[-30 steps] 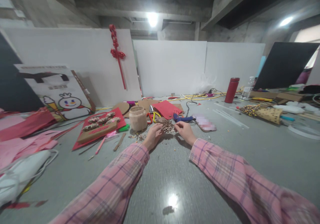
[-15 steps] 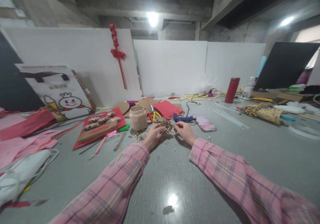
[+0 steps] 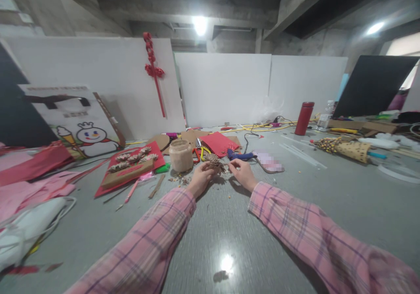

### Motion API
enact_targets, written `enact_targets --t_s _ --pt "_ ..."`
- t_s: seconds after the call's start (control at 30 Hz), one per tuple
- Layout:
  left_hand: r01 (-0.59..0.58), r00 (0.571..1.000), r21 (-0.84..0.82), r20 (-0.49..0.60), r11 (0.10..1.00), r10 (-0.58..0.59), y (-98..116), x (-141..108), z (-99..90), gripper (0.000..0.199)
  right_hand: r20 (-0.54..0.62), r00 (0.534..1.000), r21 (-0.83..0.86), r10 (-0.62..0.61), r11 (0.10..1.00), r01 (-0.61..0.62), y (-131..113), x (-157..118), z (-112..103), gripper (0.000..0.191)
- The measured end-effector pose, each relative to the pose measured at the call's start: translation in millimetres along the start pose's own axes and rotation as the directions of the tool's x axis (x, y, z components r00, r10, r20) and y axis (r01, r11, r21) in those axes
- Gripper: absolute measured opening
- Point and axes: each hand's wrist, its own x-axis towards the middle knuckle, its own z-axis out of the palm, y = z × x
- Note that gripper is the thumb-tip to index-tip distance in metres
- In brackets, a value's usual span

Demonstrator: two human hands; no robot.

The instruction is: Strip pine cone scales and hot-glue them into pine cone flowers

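My left hand (image 3: pixel 201 179) is closed around the side of a brown pine cone (image 3: pixel 214 162), just above the grey table. The cone's scales are spread, so it looks like a flower. To its right, my right hand (image 3: pixel 243 174) has thumb and fingers pinched together at the cone's edge. Something small and pale seems to sit in that pinch, too small to name. A brown jar (image 3: pixel 181 157) stands left of the cone, with small crumbs (image 3: pixel 182 180) scattered in front of it. Behind my right hand lies a blue glue gun (image 3: pixel 242 155).
On the left, a red card (image 3: pixel 157 152) carries several similar cones and a brown strip. Red-and-yellow-handled pliers (image 3: pixel 206 152) and red paper (image 3: pixel 219 143) lie behind the cone. A phone-shaped item (image 3: pixel 269 162), a red flask (image 3: pixel 304 119) and a wrapped bouquet (image 3: pixel 352 149) are rightward.
The cone has turned in my left hand and tilted slightly, showing more of its scales' face. My right fingers stay pinched at its edge, barely moved.
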Motion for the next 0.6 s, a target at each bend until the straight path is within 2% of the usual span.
enact_targets --t_s 0.27,0.6 --pt "0.038 0.999 -0.021 -0.017 0.999 -0.038 1.2 -1.1 0.0 0.029 -0.077 0.971 -0.173 -0.227 0.962 0.211 1.5 -0.3 -0.7 0.013" --pt "0.014 0.999 0.022 -0.038 1.0 -0.013 -1.5 1.6 -0.4 0.032 -0.131 0.962 -0.254 -0.239 0.946 0.201 9.3 2.2 1.4 0.012"
